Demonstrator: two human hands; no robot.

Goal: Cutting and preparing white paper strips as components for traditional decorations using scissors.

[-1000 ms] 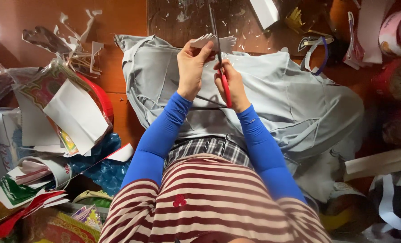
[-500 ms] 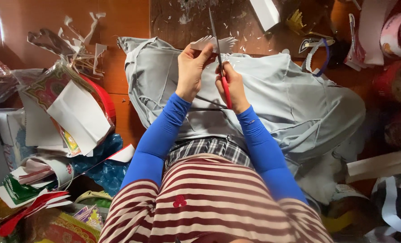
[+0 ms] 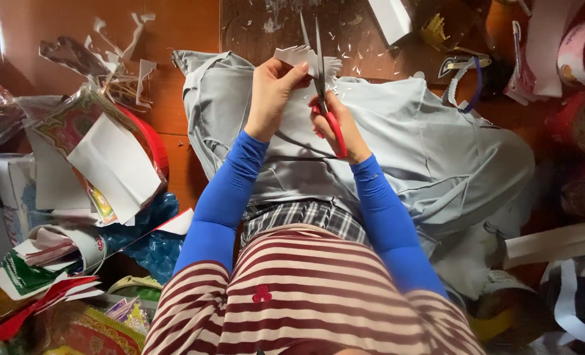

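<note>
Our left hand (image 3: 274, 92) is closed in a pinch on a white paper piece (image 3: 303, 58) with a fringed edge, thumb on its near side. Our right hand (image 3: 335, 121) is closed through the red handles of the scissors (image 3: 320, 72); the blades stand slightly apart, tips pointing away, and meet the paper just right of the left thumb. Both hands work above a grey cloth (image 3: 424, 144) spread over the lap. Paper chips (image 3: 358, 49) lie on the floor beyond. Piled paper (image 3: 108, 164) crowds the left; clutter crowds the right. Open room remains over the cloth.
</note>
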